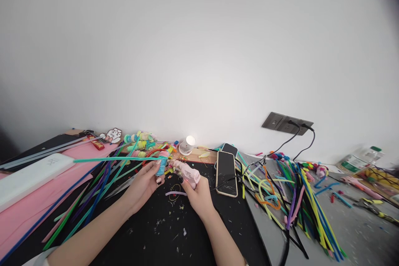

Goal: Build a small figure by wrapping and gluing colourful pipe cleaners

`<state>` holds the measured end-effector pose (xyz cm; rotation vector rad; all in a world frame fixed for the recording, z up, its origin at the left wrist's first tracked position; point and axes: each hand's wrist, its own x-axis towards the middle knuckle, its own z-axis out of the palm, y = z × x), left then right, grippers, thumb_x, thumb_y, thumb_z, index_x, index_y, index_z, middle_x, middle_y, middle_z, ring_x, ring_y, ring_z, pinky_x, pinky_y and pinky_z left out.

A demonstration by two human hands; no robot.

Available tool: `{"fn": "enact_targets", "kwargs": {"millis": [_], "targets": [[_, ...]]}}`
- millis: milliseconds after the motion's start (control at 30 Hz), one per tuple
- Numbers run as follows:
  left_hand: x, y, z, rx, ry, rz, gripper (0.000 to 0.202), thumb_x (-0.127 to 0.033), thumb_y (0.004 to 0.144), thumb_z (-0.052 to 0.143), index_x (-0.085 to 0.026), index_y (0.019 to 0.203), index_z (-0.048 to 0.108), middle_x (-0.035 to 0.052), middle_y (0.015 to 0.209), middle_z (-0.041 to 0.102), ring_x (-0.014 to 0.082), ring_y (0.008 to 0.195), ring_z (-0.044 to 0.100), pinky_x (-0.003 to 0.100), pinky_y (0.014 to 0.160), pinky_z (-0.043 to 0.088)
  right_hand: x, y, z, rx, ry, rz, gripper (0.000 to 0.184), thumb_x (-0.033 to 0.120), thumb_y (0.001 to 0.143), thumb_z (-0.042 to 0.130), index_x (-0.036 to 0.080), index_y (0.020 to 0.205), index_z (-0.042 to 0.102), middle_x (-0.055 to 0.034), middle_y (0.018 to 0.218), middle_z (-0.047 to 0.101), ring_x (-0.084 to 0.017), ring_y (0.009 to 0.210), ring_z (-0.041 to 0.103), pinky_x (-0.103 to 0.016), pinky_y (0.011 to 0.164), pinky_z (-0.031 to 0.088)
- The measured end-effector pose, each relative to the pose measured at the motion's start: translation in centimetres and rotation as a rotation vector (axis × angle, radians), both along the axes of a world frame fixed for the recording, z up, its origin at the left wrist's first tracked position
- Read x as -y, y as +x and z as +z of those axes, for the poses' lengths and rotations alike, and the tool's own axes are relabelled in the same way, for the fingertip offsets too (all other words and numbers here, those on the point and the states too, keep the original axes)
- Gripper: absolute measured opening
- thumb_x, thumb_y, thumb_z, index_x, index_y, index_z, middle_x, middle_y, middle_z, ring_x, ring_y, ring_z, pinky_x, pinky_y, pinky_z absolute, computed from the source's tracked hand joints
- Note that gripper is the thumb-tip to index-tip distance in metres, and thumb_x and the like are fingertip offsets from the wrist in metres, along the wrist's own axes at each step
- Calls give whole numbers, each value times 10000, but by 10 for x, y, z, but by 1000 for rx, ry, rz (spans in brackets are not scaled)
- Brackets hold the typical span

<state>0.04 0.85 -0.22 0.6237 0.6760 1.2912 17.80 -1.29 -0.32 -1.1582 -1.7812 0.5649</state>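
Observation:
My left hand [146,185] pinches a small coil of wound pink and blue pipe cleaner [162,163]. From the coil a long teal pipe cleaner [115,159] stretches out to the left. In my right hand [199,197] is a pink hot glue gun [188,173], its nozzle end crusted with coloured bits and pointing at the coil. Whether the nozzle touches the coil I cannot tell. A short lilac pipe cleaner piece [175,193] lies on the black mat [162,232] below the glue gun.
A paper cup [187,145] stands by the wall. Right of my hands lies a phone [226,173], then bundled pipe cleaners [314,212] and pliers [370,207]. Black cables [288,138] run from the wall socket [285,123]. A white box [37,178] rests on pink sheets [40,224] at left.

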Motion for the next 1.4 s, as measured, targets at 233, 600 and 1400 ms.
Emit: {"fn": "enact_targets", "kwargs": {"millis": [233,600,1400], "targets": [[0,1,3,-152,54,109,302,-403,705,743,-183,712,537,-55,658,496,73,525,415,232,526,402,-1,4,2,299,-39,-268,190,193,819,508,186,975,616,-55,881,666,-216,780,611,-288,676,411],[1,-4,-6,-836,319,236,249,-467,836,531,-229,833,456,-74,581,462,142,521,468,264,519,364,9,-5,5,392,116,-226,425,222,690,619,222,1109,550,-92,1163,572,-295,1092,471,-422,919,323],[13,7,-1,-102,60,-387,194,-366,869,592,-172,876,602,-35,733,476,42,529,341,200,518,317,4,-20,-8,-621,-208,18,337,312,851,514,200,560,385,60,538,343,-102,524,285,-237,507,234]]}}
